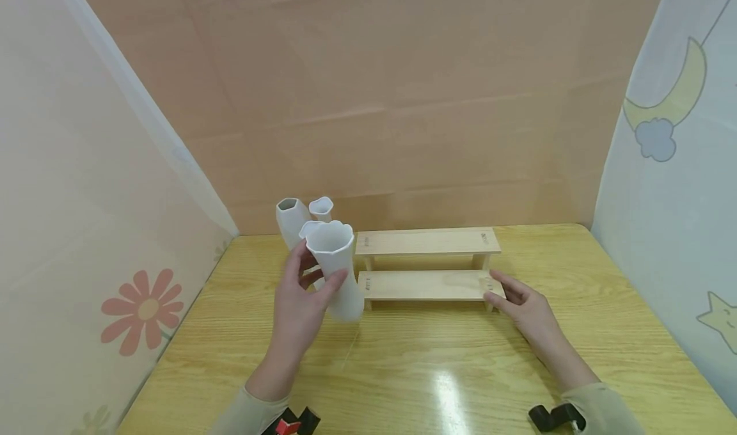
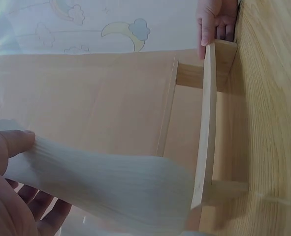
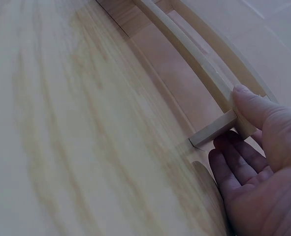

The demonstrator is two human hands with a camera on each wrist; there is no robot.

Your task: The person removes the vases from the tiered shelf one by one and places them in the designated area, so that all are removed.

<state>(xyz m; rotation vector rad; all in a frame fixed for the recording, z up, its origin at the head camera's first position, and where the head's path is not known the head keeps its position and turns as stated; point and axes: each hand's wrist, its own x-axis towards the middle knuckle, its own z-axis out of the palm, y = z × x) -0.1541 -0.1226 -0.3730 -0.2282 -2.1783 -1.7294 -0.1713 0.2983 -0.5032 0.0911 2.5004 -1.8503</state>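
A white vase (image 1: 347,297) with a scalloped rim and a flared base is gripped by my left hand (image 1: 296,307), thumb on its near side. It overlaps the left end of a two-step pale wooden stand (image 1: 426,285) in the head view. In the left wrist view the same vase (image 2: 120,182) lies across the picture, its wide base toward the stand. My right hand (image 1: 530,310) holds the right end of the lower step. The right wrist view has the thumb (image 3: 253,108) on top of the board, with the other fingers curled below by its leg (image 3: 214,129).
Behind the held vase stand a faceted white vase (image 1: 290,221) and a slim one with a wavy mouth (image 1: 321,208); a further white rim (image 1: 309,228) shows partly hidden. The wooden table (image 1: 403,364) meets a brown backdrop (image 1: 403,134) and patterned side sheets.
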